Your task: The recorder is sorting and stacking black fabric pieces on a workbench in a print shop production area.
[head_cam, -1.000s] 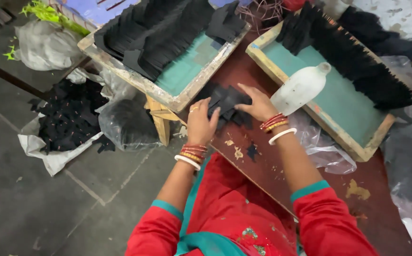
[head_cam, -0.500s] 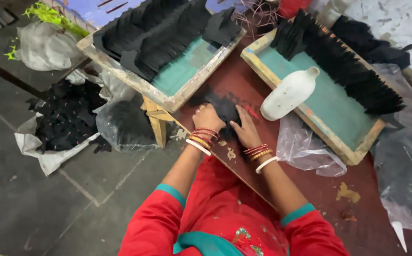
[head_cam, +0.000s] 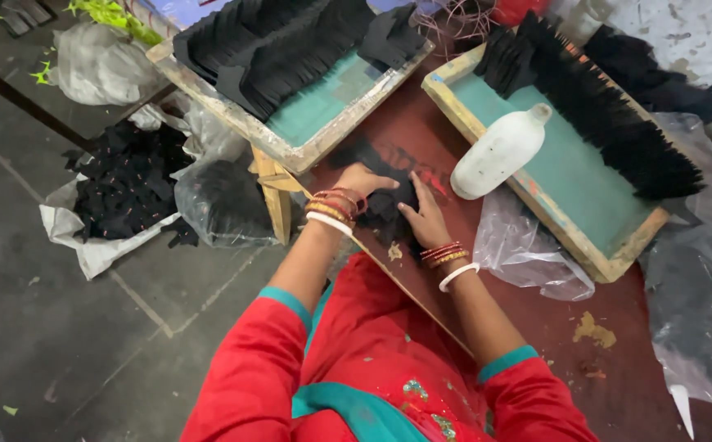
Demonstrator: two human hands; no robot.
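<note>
A single head-worn view looks steeply down from above the person, close over both forearms, facing the dark red table [head_cam: 421,139] with grey floor [head_cam: 61,344] at left

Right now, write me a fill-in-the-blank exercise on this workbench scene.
1. Both hands, left hand and right hand, press on a pile of ___ pieces.
2. The white bottle lies on the ___ tray.
3. The table top is dark ___.

Missing words: black; right; red

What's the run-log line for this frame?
left hand: on black pieces | right hand: pressing same pile | surface: red table | nearby: white bottle on right tray
</note>
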